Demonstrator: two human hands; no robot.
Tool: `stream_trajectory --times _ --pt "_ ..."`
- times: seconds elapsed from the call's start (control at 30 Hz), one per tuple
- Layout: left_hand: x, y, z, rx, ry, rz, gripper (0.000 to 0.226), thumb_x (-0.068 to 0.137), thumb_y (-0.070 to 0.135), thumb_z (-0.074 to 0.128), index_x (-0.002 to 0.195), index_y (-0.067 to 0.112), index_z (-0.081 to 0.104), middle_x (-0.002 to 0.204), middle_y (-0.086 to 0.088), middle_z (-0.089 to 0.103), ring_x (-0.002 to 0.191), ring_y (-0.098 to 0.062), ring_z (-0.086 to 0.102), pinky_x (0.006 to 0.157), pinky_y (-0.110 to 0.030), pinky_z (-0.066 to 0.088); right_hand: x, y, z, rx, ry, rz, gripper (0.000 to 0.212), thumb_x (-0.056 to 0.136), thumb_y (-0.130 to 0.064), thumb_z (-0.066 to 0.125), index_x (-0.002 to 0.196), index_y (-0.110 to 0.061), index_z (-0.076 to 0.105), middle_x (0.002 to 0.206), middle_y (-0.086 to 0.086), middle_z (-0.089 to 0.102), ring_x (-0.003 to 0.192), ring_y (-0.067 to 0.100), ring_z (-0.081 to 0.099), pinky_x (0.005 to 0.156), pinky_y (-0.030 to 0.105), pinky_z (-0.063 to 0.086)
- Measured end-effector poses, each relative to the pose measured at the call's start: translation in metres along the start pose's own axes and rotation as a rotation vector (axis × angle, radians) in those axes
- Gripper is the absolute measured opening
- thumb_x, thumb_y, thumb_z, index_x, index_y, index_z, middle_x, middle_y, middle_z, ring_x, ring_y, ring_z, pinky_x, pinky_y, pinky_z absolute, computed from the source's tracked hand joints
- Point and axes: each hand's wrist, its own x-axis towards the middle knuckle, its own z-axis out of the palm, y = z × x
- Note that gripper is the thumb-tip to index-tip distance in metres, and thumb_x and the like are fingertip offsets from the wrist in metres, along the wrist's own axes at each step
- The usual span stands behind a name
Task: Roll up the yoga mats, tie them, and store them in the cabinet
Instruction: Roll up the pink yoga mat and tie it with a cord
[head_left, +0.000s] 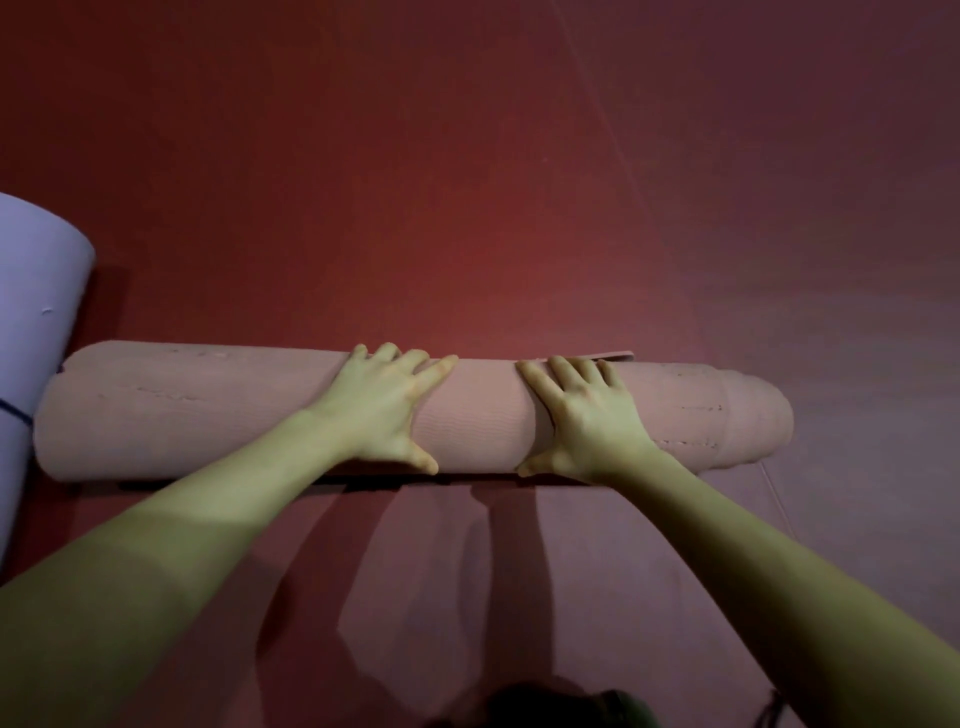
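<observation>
A pink yoga mat lies rolled into a thick cylinder across the red floor, running left to right. My left hand rests flat on top of the roll near its middle, fingers spread and reaching over the far side. My right hand presses on the roll just to the right, fingers straight and thumb down at the near side. A short strip of the mat's loose end shows behind the roll past my right fingers. The roll's right end telescopes out unevenly.
A pale lilac rolled mat stands at the left edge, touching the pink roll's left end; a dark band crosses it low down. Red floor matting stretches beyond the roll. Shadows of my arms fall on the floor in front.
</observation>
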Motion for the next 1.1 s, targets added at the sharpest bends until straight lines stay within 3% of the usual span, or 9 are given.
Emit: stream_trajectory --times 0.2,0.4,0.47,0.53,0.63,0.7,0.8,0.93,1.1 --pt "-0.020 0.008 0.007 -0.013 -0.028 0.038 0.122 0.059 0.082 0.059 0.152 0.028 0.000 0.153 0.001 0.026 0.131 -0.024 0.034 0.105 -0.043 0.032 -0.022 -0.011 -0.004 0.004 -0.084 0.003 0.116 0.043 -0.075 0.075 0.140 -0.017 0.045 0.122 0.014 0.058 0.104 0.037 0.054 0.090 0.049 0.042" --pt "-0.020 -0.011 0.003 -0.038 -0.021 0.109 0.103 0.077 0.079 0.042 0.151 0.030 -0.011 0.160 -0.007 0.004 0.145 -0.029 0.012 0.116 -0.047 0.012 -0.007 -0.003 -0.021 0.023 -0.195 0.015 0.113 0.061 -0.083 0.059 0.152 -0.035 0.012 0.152 0.004 0.032 0.135 0.029 0.033 0.111 0.046 0.024" --pt "-0.021 -0.009 0.005 -0.026 0.088 0.096 0.086 0.087 0.072 0.029 0.152 0.027 -0.004 0.160 -0.008 0.008 0.145 -0.029 0.013 0.116 -0.046 0.009 -0.005 0.003 -0.025 0.004 -0.156 0.038 0.106 0.063 -0.088 0.041 0.152 -0.036 0.015 0.152 0.003 0.032 0.135 0.029 0.033 0.111 0.048 0.026" --pt "-0.020 -0.004 0.006 -0.034 0.137 0.029 0.079 0.091 0.066 0.025 0.152 0.024 -0.001 0.159 -0.011 0.008 0.145 -0.032 0.011 0.116 -0.049 0.008 -0.005 0.005 -0.025 0.011 -0.088 0.094 0.092 0.072 -0.081 0.041 0.149 -0.032 0.028 0.146 0.006 0.041 0.130 0.031 0.039 0.106 0.048 0.031" --pt "-0.014 0.006 0.005 0.005 0.114 -0.020 0.084 0.090 0.067 0.028 0.151 0.023 -0.009 0.159 -0.014 -0.002 0.145 -0.035 0.005 0.115 -0.056 0.006 -0.011 -0.002 -0.019 -0.015 0.069 0.141 0.076 0.080 -0.071 0.040 0.133 -0.019 0.055 0.124 0.012 0.059 0.110 0.035 0.057 0.091 0.052 0.043" --pt "-0.010 0.013 0.006 0.025 0.124 -0.009 0.091 0.086 0.072 0.030 0.151 0.024 -0.011 0.159 -0.014 -0.004 0.145 -0.037 0.004 0.113 -0.059 0.006 -0.017 -0.002 -0.017 -0.017 0.096 0.198 0.074 0.080 -0.070 0.037 0.126 -0.017 0.060 0.117 0.012 0.062 0.104 0.035 0.060 0.086 0.055 0.045" --pt "-0.003 0.026 0.005 0.019 0.092 -0.037 0.106 0.077 0.080 0.037 0.151 0.021 -0.012 0.159 -0.015 -0.007 0.144 -0.041 0.002 0.109 -0.065 0.004 -0.032 0.001 -0.010 0.005 0.063 0.280 0.070 0.085 -0.066 0.034 0.137 -0.023 0.051 0.135 0.010 0.054 0.123 0.033 0.051 0.094 0.060 0.037" --pt "0.010 0.046 0.001 -0.011 0.091 -0.051 0.111 0.074 0.083 0.039 0.150 0.023 -0.015 0.158 -0.016 -0.009 0.142 -0.045 0.001 0.109 -0.067 0.003 -0.059 0.010 -0.007 -0.002 -0.008 0.371 0.055 0.099 -0.050 0.032 0.151 -0.036 0.020 0.158 0.001 0.022 0.144 0.027 0.019 0.110 0.057 0.019" --pt "0.021 0.084 -0.006 -0.031 0.105 -0.015 0.100 0.082 0.075 0.035 0.150 0.022 -0.015 0.158 -0.017 -0.011 0.143 -0.045 -0.002 0.110 -0.065 0.001 -0.089 0.024 -0.002 0.005 -0.002 0.393 0.055 0.097 -0.050 0.026 0.150 -0.033 0.026 0.156 0.004 0.029 0.142 0.030 0.028 0.110 0.055 0.024"
